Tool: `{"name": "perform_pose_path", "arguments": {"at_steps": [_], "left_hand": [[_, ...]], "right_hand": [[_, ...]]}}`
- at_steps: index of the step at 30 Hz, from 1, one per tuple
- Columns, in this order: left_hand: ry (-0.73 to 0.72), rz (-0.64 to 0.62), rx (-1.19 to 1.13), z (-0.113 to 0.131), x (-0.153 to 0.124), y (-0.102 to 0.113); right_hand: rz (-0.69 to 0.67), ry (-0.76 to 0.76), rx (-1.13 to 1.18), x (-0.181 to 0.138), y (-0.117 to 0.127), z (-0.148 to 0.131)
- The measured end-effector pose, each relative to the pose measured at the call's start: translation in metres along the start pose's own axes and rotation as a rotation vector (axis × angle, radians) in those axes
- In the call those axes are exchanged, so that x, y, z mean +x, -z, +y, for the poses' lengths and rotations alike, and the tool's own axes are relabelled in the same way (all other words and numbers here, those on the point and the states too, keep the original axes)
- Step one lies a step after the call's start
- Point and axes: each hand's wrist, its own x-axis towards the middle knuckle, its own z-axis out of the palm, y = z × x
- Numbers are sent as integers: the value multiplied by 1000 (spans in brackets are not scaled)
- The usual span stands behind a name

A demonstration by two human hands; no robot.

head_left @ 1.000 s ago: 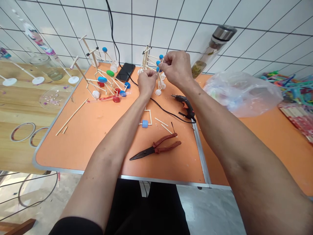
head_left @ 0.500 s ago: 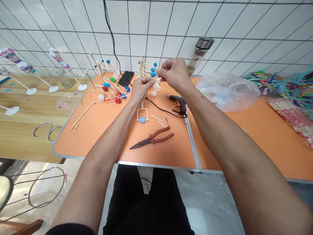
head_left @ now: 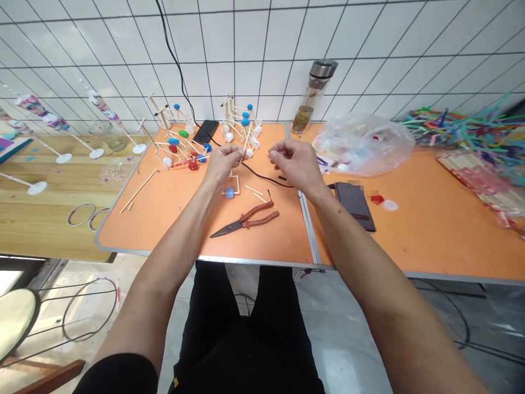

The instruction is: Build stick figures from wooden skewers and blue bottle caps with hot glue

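Observation:
My left hand (head_left: 225,164) is closed in a pinch on a thin wooden stick (head_left: 246,140) that points up from the fingertips. A short gap to the right, my right hand (head_left: 297,163) has thumb and fingers pressed together; what they hold, if anything, is too small to name. Just below the left hand lies a small stick frame (head_left: 238,185) with a blue block (head_left: 230,193) at its lower edge. Pliers with red-brown handles (head_left: 246,219) rest nearer the table edge, beside short stick pieces (head_left: 255,193).
Stick models with coloured bottle caps (head_left: 174,141) stand back left, another model (head_left: 229,112) behind the hands. A phone (head_left: 206,132), a glass bottle (head_left: 305,104), a plastic bag (head_left: 361,145) and a dark device (head_left: 355,207) are around. A black cable (head_left: 266,176) crosses the table.
Both hands have come down and toward me from the back model, and have moved apart. The glue gun seen before is now mostly or wholly hidden by the right hand. The view has shifted right.

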Motion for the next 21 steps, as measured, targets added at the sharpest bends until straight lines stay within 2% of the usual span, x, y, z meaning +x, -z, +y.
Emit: {"name": "perform_pose_path", "arguments": {"at_steps": [2,4,11,17,21], "left_hand": [[109,-39,-86,-6,-4,0],[147,-60,-140,-10,-7,1],[115,-48,-175,-12,-9,7],[102,-7,-176,-9,-7,8],[112,3,-181,-7,-7,6]], "right_hand": [[3,20,-15,-11,-1,12],[-21,35,-48,-19,-2,21],[-135,188,-516,-31,5,27],[-119,155,-664,-31,10,22],[-159,194,-682,-34,8,20]]}}
